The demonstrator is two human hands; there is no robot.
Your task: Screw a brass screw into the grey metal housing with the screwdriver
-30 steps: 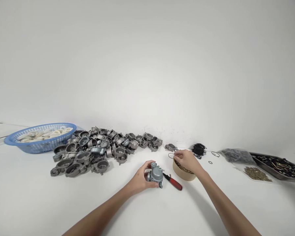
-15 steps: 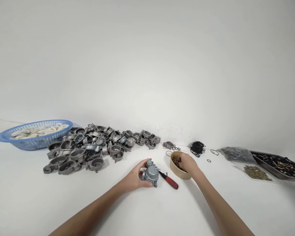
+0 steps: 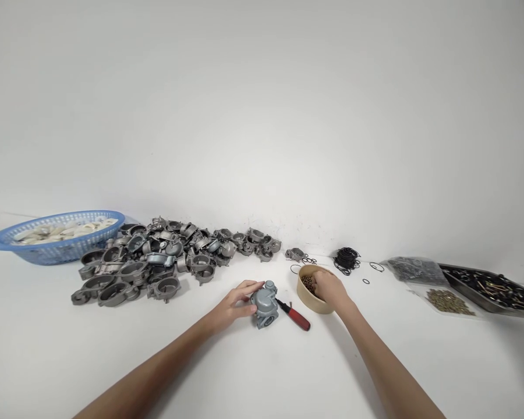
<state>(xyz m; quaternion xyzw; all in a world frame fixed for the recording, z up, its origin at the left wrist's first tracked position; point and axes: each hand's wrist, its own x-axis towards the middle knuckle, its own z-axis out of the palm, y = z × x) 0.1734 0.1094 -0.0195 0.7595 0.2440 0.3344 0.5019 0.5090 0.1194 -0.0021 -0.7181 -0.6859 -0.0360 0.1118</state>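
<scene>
My left hand (image 3: 233, 307) is closed round the side of a grey metal carburetor (image 3: 264, 304), fingers over its far side and thumb on the near side. A round opening on the carburetor faces me. My right hand (image 3: 330, 288) reaches into a round cream tub (image 3: 311, 301) holding small brass-coloured screws (image 3: 307, 283). Its fingers look curled together, with the tips hidden among the screws; I cannot make out what they pinch. Between the carburetor and the tub lies a screwdriver (image 3: 297, 319) with a red and black handle.
Grey metal bowl-shaped castings (image 3: 166, 285) are heaped at the left, beside a blue basket (image 3: 65, 253) of pale parts. Behind the tub lie black rubber rings (image 3: 346, 259). At the right are a bag of dark parts (image 3: 417, 270), brass pieces (image 3: 449, 302) and a metal tray (image 3: 475, 294).
My left hand has turned the carburetor so its round opening now faces me. My right hand stays in the tub, its fingers shifted slightly. The whole view has moved a little.
</scene>
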